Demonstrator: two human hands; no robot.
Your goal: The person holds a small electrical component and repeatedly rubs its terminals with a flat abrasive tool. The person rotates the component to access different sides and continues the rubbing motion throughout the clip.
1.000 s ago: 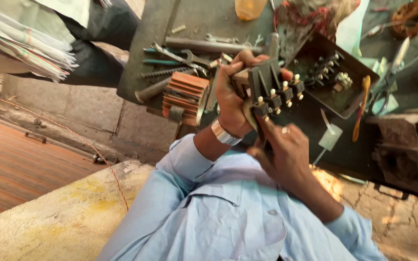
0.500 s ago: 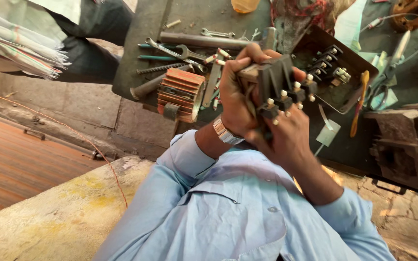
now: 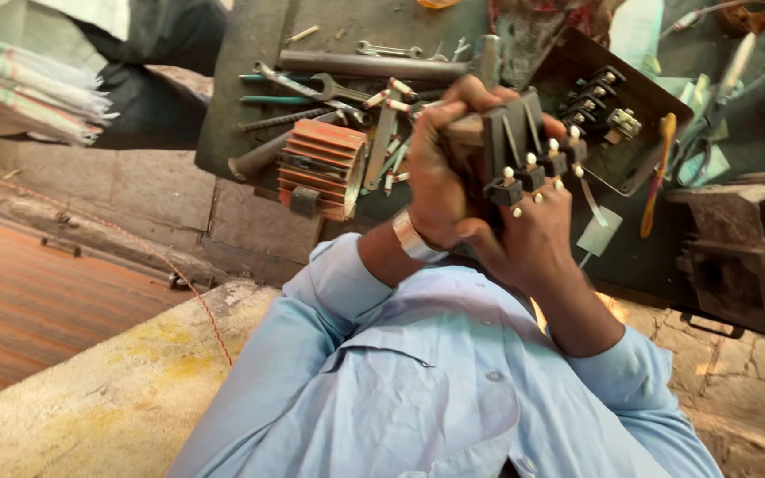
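Terminal block (image 3: 524,155), a dark part with a row of small studs along its edge, is held up in front of the chest by both hands, just short of the open dark box (image 3: 613,115) lying on the work slab (image 3: 241,97). The left hand (image 3: 440,177) is wrapped firmly around the block's body, seemingly to steady it, while the right hand (image 3: 533,235) is closed against its underside, fingers curled up toward the studs; what, if anything, is pinched there cannot be told. A thin strip (image 3: 591,199) hangs from the block toward the box. Left of the box, wrenches (image 3: 329,88), a steel bar (image 3: 365,64) and an orange finned part (image 3: 320,168) are crowded together; right of it, a yellow-handled tool (image 3: 657,173) is laid beside a rusty metal casing (image 3: 745,252).
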